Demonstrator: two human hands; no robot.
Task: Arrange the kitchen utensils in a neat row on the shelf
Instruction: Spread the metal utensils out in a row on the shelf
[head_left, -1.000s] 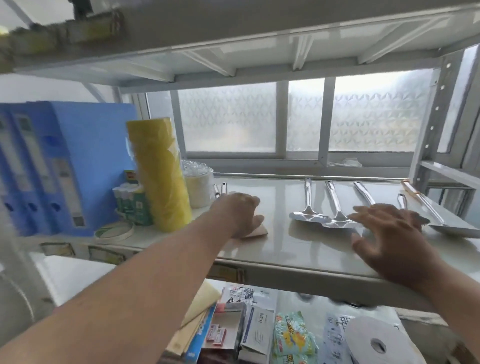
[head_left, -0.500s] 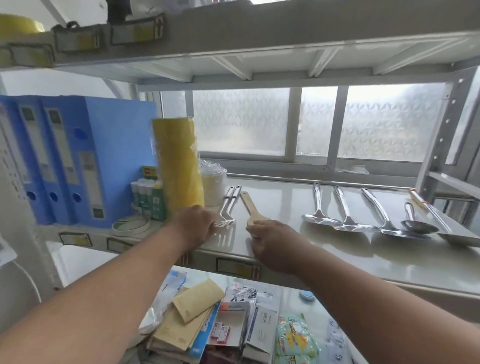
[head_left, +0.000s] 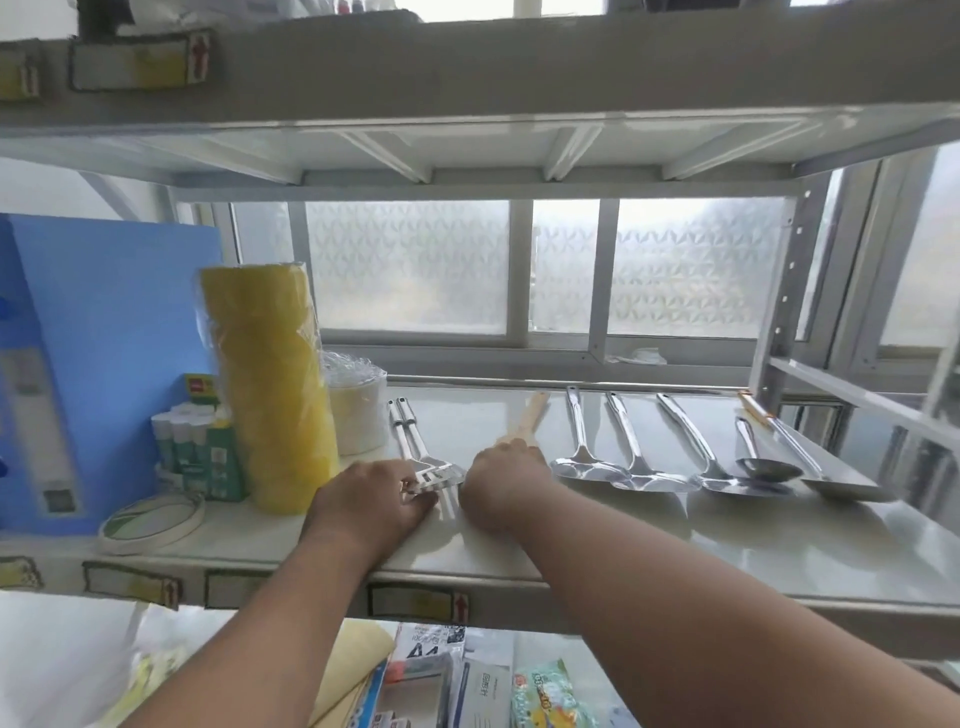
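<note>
Several steel utensils lie side by side on the pale shelf (head_left: 675, 551), handles pointing toward the window. At the left end, two slotted steel turners (head_left: 410, 441) lie together; my left hand (head_left: 374, 499) rests on their heads with fingers curled. A wooden spatula (head_left: 530, 418) lies next to them, its head covered by my right hand (head_left: 504, 483). Further right lie a steel ladle (head_left: 584, 457), a steel spatula (head_left: 641, 462), a long steel turner (head_left: 696, 447), a small steel spoon (head_left: 763, 462) and a wood-tipped steel scoop (head_left: 810, 462).
A tall yellow tape stack (head_left: 270, 384), a wrapped white roll (head_left: 356, 410), glue sticks (head_left: 192, 447), a tape ring (head_left: 150, 519) and blue binders (head_left: 104, 353) fill the shelf's left. A shelf post (head_left: 784, 291) stands at right. Packets and papers (head_left: 467, 686) lie below.
The view shifted. My right hand slid the wooden spatula rightward, closer to the ladle, with its handle now angled right. My left hand stays on the slotted turners' heads.
</note>
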